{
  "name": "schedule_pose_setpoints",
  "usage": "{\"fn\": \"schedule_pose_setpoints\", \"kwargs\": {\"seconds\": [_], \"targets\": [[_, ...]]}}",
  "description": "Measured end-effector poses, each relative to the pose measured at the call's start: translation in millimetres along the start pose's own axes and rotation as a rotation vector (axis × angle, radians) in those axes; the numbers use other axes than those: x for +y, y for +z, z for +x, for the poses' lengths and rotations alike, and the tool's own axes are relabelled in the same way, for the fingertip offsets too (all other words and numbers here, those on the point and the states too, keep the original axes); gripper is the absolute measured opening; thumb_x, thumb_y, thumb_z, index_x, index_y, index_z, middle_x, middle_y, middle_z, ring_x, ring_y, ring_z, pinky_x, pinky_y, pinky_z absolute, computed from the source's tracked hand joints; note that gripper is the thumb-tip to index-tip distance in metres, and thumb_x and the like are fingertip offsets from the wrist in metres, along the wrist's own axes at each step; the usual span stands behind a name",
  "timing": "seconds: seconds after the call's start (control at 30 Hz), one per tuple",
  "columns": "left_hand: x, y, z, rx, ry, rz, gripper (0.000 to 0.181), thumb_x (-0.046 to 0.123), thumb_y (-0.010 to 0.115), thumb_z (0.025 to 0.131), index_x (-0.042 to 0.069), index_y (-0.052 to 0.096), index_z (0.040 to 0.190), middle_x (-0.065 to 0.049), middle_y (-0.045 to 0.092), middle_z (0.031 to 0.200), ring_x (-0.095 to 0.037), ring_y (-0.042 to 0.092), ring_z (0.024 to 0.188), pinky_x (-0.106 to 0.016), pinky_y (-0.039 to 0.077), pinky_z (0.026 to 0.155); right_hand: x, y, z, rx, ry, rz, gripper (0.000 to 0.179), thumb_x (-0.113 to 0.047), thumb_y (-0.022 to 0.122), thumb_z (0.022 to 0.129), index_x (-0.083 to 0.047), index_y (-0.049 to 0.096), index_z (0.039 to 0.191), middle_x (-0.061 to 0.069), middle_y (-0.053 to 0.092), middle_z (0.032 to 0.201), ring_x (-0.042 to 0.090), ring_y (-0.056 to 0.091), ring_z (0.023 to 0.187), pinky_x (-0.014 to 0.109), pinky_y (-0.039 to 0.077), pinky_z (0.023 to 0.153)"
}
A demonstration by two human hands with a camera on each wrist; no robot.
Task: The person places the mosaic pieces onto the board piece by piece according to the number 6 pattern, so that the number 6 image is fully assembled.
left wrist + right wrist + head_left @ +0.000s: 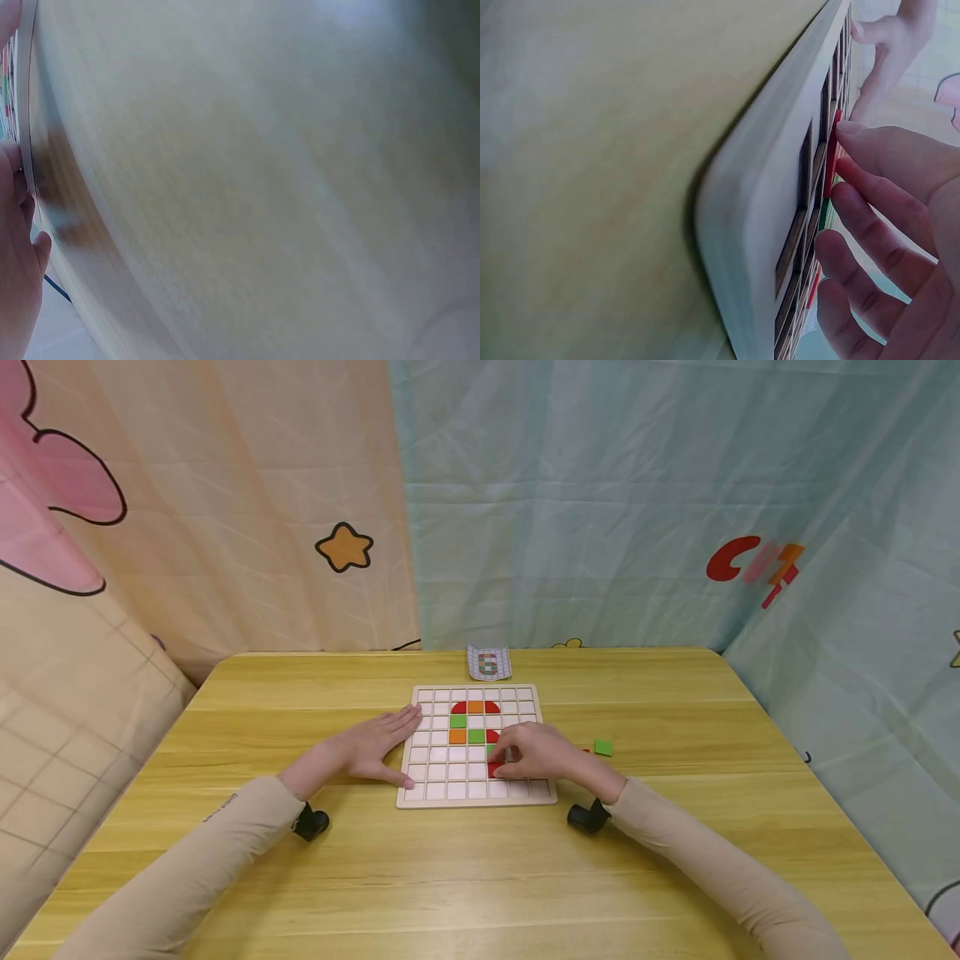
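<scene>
A wooden grid board (437, 802) with white square cells lies on the table. Red, orange and green tiles fill some cells, among them an orange tile (475, 707) in the top row of the pattern. My left hand (375, 743) rests, fingers spread, on the board's left edge. Over the lower right cells, my right hand (534, 750) holds a red tile (493, 770) with its thumb and fingertips. In the right wrist view that red tile (831, 154) sits at the thumb tip, tilted up a little from the grid. The right hand partly covers neighbouring tiles.
Behind the board lies a small pattern card (489, 663) showing a coloured figure on a grid. A loose green tile (603, 747) lies right of the board, with a red piece (586, 751) partly hidden by the right wrist. Curtains surround the wooden table (480, 877).
</scene>
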State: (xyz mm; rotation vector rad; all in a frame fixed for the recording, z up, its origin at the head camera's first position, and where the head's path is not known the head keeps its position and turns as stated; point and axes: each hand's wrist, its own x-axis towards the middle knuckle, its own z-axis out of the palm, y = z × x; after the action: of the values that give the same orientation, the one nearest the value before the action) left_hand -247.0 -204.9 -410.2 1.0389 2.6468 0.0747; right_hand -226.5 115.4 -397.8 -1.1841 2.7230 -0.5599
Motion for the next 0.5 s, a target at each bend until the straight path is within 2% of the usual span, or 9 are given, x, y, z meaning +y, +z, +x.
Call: {"fn": "schedule_pose_setpoints", "kwargs": {"seconds": [0.3, 0.5], "targets": [[2.0, -2.1, -0.9, -0.003, 0.006, -0.002, 0.113, 0.074, 0.054, 0.080, 0.004, 0.006, 0.155, -0.013, -0.001, 0.163, -0.029, 0.004, 0.151, -0.047, 0.016, 0.121, 3, -1, -2.4, 0.009, 0.018, 0.023, 0.013, -0.028, 0.074, 0.084, -0.023, 0.076, 0.096, -0.012, 0.064, 0.083, 0.001, 0.049, 0.065, 0.018, 0.041, 0.058], [3.7, -3.9, -1.7, -0.009, 0.000, -0.014, 0.113, 0.073, 0.055, 0.080, 0.004, 0.006, 0.154, -0.013, -0.001, 0.163, -0.030, 0.004, 0.151, -0.048, 0.016, 0.121, 9, -6, -8.3, 0.042, 0.051, 0.067, 0.012, -0.027, 0.074, 0.083, -0.022, 0.076, 0.095, -0.011, 0.066, 0.089, 0.006, 0.054, 0.071, 0.019, 0.045, 0.063]]}}
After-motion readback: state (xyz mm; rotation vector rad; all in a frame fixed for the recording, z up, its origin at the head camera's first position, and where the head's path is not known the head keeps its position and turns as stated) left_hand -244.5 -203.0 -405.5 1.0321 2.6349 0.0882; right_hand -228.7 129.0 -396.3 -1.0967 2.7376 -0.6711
